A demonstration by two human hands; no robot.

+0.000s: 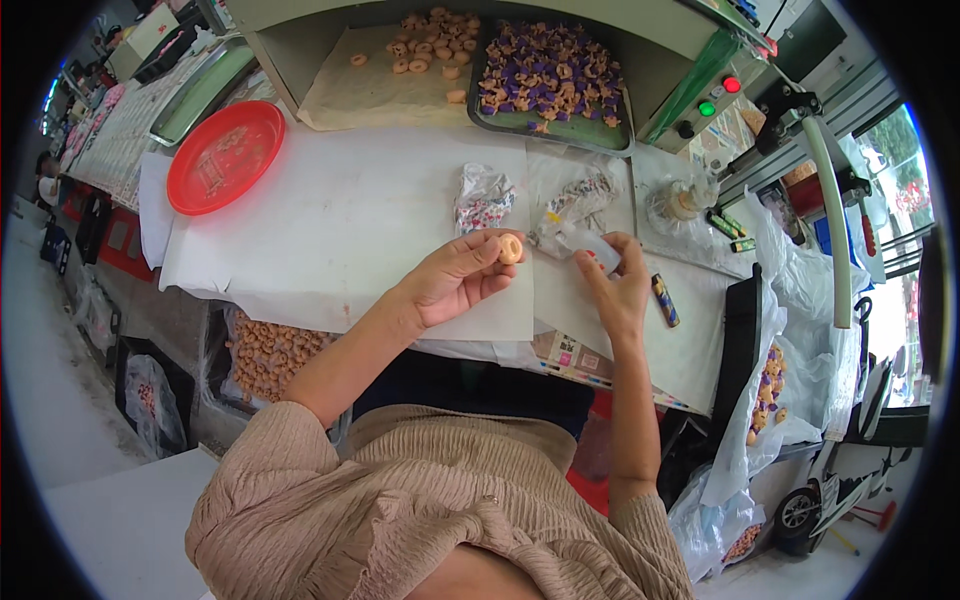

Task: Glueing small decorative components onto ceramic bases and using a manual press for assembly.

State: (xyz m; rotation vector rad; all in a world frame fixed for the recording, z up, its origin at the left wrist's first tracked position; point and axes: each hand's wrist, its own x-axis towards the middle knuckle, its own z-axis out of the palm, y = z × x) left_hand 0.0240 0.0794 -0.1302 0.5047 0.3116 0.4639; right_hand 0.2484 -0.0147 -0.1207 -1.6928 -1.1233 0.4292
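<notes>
Over the white-covered table, my left hand (445, 283) pinches a small peach-coloured ring-shaped piece (510, 248) between thumb and fingertips. Close to its right, my right hand (622, 292) is closed round a small translucent white squeeze bottle (592, 246). The bottle lies tilted, its narrow end toward the ring piece, and a gap seems to separate them. Behind my hands lie a crumpled clear bag with small coloured bits (484, 198) and a second such bag (583, 196). A dark patterned tube-like stick (665, 300) rests right of my right hand.
A red round tray (226, 157) stands at the left. At the back, more ring pieces (435, 45) sit on brown paper, beside a dark tray (630, 135) of purple-and-peach pieces. A press-like machine with a pale curved handle (828, 225) and a black bin (737, 330) flank the right.
</notes>
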